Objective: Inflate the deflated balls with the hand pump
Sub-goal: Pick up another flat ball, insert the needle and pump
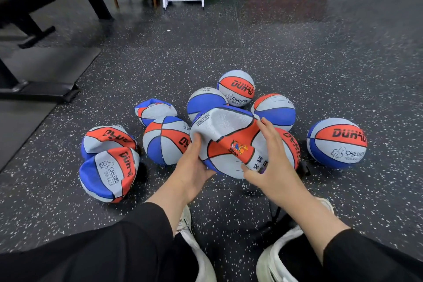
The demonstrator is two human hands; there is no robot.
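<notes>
Between the person's two hands, just above the speckled floor (297,52), sits a deflated ball (225,135), its grey, orange and blue panels caved in and creased. At its 8 o'clock the left hand (191,165) curls under the rim, gripping it; at 4 o'clock the right hand (272,167) pinches the folded skin. Round balls (336,143) lie from 12 to 3 o'clock, limp ones (109,174) at 9.

held ball (229,135): red, blue and grey, creased and caved in, raised above the floor
flat balls (109,174): three more, crumpled, lying at left
full balls (336,143): five round, clustered behind and right
pump (305,168): black, mostly hidden
</notes>
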